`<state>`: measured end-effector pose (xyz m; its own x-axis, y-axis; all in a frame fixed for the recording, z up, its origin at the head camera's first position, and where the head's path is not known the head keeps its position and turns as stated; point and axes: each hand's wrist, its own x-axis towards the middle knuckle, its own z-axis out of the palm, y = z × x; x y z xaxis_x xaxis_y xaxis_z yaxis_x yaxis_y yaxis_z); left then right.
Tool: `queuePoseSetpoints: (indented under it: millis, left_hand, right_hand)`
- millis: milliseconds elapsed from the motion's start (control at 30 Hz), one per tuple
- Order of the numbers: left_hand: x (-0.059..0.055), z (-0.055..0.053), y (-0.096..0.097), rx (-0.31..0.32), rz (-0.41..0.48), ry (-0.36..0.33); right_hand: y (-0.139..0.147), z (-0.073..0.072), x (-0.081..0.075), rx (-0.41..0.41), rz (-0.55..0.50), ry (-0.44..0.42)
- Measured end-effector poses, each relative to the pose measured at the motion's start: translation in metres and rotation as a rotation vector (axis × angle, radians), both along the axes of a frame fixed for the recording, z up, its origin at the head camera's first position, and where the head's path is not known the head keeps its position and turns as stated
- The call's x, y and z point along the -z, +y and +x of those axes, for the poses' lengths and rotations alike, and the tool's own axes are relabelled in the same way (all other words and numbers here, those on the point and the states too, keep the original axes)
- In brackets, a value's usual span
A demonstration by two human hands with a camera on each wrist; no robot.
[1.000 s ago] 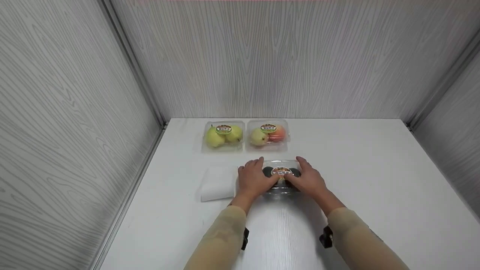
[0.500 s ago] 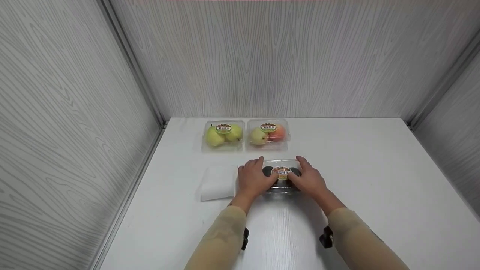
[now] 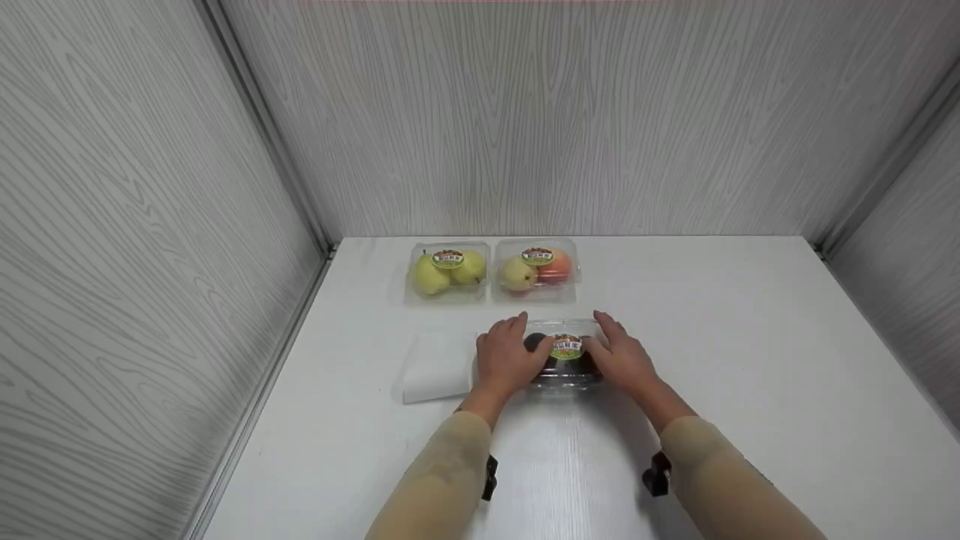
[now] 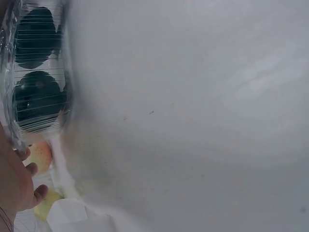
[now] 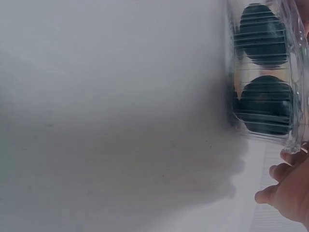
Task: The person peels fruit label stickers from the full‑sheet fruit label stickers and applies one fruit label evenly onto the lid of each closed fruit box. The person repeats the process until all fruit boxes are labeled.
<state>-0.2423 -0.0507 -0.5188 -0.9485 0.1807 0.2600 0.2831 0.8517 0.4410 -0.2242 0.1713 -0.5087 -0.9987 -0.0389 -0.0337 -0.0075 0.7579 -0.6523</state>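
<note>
A clear plastic clamshell box [image 3: 564, 381] with dark, rounded fruit inside and an oval label on its lid lies on the white table between both hands. At the box's left end, the left hand [image 3: 510, 356] grips it, its thumb on the lid beside the label. My right hand [image 3: 624, 364] holds the opposite end, thumb also on top. Through the ribbed side, two dark green fruits [image 4: 36, 99] show in the left wrist view. In the right wrist view the box [image 5: 263, 70] stands near the right hand's fingers [image 5: 282, 171].
Behind stand two more clear boxes: one with yellow-green pears [image 3: 431, 275], the other with a pale fruit [image 3: 517, 274] and a reddish one [image 3: 555, 266]. A folded white sheet or bag [image 3: 436, 367] lies left of the left hand. Grey wood-grain walls [image 3: 480, 120] enclose the table.
The right hand has shifted very slightly right. Its thumb has drawn off the label, so more of the label shows. The box stays in almost the same place.
</note>
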Motion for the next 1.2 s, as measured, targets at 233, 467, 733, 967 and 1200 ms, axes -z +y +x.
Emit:
queuePoseSetpoints:
  millis: [233, 467, 733, 967, 1200]
  left_hand:
    - [-0.015, 0.010, -0.007, 0.030, -0.094, 0.014]
    - [-0.023, 0.027, -0.018, 0.069, -0.281, 0.078]
    - [-0.018, 0.040, -0.025, 0.108, -0.425, 0.154]
    - [-0.012, 0.047, -0.027, 0.118, -0.467, 0.157]
    - [-0.008, 0.050, -0.026, 0.133, -0.448, 0.154]
  right_hand:
    - [0.014, 0.012, -0.003, -0.054, 0.065, 0.129]
    - [0.020, 0.032, -0.007, -0.096, 0.226, 0.258]
    - [0.022, 0.050, 0.000, -0.129, 0.380, 0.344]
    - [0.022, 0.056, 0.009, -0.138, 0.366, 0.330]
    - [0.019, 0.057, 0.014, -0.131, 0.314, 0.327]
